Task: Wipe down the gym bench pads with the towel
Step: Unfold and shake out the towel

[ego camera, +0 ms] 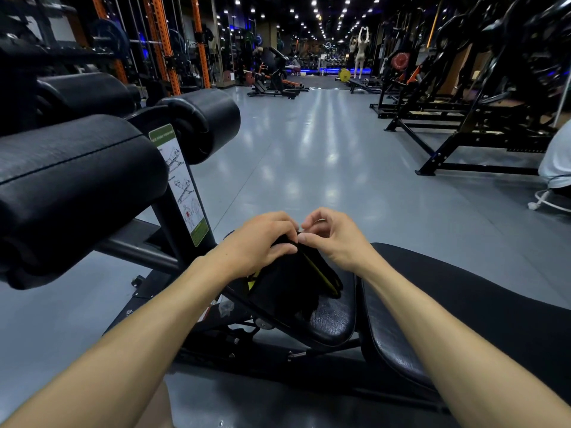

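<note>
Towel bunches under your left hand fingers; right hand fingertips pinch its edge: spread it flat over the seat pad

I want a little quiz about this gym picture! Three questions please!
1. True or false: the black towel lies on the seat pad.
2. Which of the hands grips the towel's top: left hand, or right hand?
3. What colour is the towel's stripe?

Key
1. True.
2. Left hand; the right hand's fingers curl just beside the edge, and contact is unclear.
3. Yellow.
</note>
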